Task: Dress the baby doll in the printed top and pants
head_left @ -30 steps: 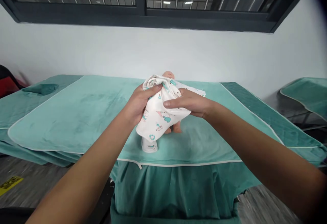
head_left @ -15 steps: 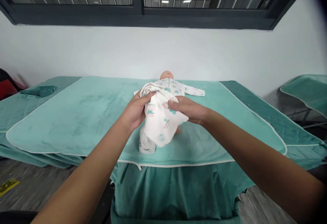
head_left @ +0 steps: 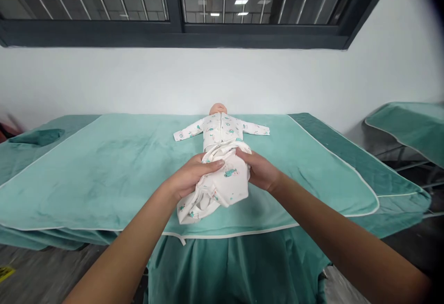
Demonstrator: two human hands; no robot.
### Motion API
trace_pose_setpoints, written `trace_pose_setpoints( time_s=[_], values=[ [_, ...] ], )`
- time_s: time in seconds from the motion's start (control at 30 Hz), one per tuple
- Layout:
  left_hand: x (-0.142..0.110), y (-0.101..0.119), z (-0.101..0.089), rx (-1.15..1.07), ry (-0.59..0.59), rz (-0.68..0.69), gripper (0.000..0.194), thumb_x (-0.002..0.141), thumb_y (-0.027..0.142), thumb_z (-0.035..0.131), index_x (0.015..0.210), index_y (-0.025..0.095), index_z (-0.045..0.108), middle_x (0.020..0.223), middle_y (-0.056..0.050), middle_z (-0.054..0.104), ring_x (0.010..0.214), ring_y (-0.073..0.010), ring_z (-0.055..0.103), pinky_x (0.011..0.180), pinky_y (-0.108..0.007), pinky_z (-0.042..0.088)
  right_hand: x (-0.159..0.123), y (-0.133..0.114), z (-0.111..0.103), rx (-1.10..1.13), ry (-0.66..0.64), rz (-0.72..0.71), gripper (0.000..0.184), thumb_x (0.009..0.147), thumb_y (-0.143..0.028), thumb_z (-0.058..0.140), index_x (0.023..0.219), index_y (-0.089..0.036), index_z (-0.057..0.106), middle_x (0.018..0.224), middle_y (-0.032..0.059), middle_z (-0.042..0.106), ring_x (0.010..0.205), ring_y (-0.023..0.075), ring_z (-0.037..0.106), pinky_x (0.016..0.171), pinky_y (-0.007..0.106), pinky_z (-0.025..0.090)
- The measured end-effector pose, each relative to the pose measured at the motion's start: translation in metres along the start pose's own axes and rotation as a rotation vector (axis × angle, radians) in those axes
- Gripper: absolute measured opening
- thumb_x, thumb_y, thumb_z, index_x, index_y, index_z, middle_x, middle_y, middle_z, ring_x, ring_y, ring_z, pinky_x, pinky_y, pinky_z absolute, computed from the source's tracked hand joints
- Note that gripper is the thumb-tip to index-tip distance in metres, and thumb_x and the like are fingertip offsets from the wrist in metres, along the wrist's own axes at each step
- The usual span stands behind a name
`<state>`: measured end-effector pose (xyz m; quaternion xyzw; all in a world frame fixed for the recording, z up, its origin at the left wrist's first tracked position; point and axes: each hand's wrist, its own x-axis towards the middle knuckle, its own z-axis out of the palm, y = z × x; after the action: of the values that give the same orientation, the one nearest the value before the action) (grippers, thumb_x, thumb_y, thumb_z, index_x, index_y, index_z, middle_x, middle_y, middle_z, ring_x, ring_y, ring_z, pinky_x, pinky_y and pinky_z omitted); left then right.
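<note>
A baby doll [head_left: 218, 108] lies on its back on a teal mat, arms spread. It wears a white printed long-sleeved top [head_left: 222, 127]. Over its lower body are bunched white baby pants [head_left: 229, 179] with small green figures. My left hand [head_left: 192, 174] grips the pants at the left, thumb on top of the cloth. At the right, my right hand [head_left: 258, 167] pinches their upper edge. One pant leg [head_left: 192, 211] slants toward the lower left. The doll's legs and feet are hidden by the cloth and my hands.
The teal mat [head_left: 121, 170] with white piping covers a bed beneath a dark-framed window [head_left: 176, 31]. A white wall [head_left: 138, 77] stands behind. Teal fabric [head_left: 225, 267] hangs down the front. Another teal-covered surface [head_left: 409, 124] is at the right.
My hands have shifted, and the cloth between them is gathered more tightly. The bare foot and the upright pant leg seen earlier are now covered or folded over. The view has tilted up slightly.
</note>
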<state>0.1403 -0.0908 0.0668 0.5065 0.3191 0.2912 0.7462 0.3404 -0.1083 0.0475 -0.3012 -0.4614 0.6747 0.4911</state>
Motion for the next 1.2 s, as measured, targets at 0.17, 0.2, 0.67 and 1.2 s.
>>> trace_pose_setpoints(
  time_s=[0.17,0.2,0.67,1.2],
  values=[
    [0.005,-0.014,0.002,0.260,0.090,0.081,0.042,0.078,0.042,0.073,0.111,0.017,0.069,0.100,-0.008,0.074,0.087,-0.0235,0.067,0.074,-0.031,0.051,-0.018,0.018,-0.011,-0.118,-0.021,0.120,0.046,0.073,-0.045,0.080,0.110,-0.019,0.071,0.101,0.0076,0.074,0.091,0.0236,0.069,0.082,0.035,0.053],
    [0.007,-0.018,0.002,0.354,0.100,0.088,0.037,0.079,0.042,0.071,0.106,0.017,0.070,0.098,-0.007,0.074,0.086,-0.0232,0.066,0.073,-0.030,0.050,-0.023,0.023,-0.014,-0.168,-0.004,0.133,0.045,0.073,-0.044,0.080,0.109,-0.019,0.071,0.101,0.0071,0.074,0.091,0.0244,0.069,0.082,0.036,0.052],
    [0.040,-0.053,0.019,1.274,0.180,0.067,0.030,0.091,0.032,0.042,0.106,0.018,0.064,0.101,-0.014,0.071,0.094,-0.0299,0.066,0.079,-0.038,0.047,-0.032,0.097,-0.044,-0.613,0.498,-0.067,0.032,0.085,-0.045,0.058,0.106,-0.023,0.067,0.105,0.0059,0.072,0.096,0.0289,0.064,0.087,0.043,0.049],
    [0.074,0.010,-0.001,0.750,0.032,0.070,0.021,0.074,0.031,0.067,0.091,0.019,0.065,0.091,0.000,0.065,0.086,-0.0193,0.061,0.070,-0.028,0.044,0.017,0.101,-0.049,-0.073,0.714,-0.272,0.036,0.079,-0.048,0.068,0.103,-0.020,0.067,0.101,0.0040,0.072,0.084,0.0199,0.064,0.072,0.031,0.050]
  ],
)
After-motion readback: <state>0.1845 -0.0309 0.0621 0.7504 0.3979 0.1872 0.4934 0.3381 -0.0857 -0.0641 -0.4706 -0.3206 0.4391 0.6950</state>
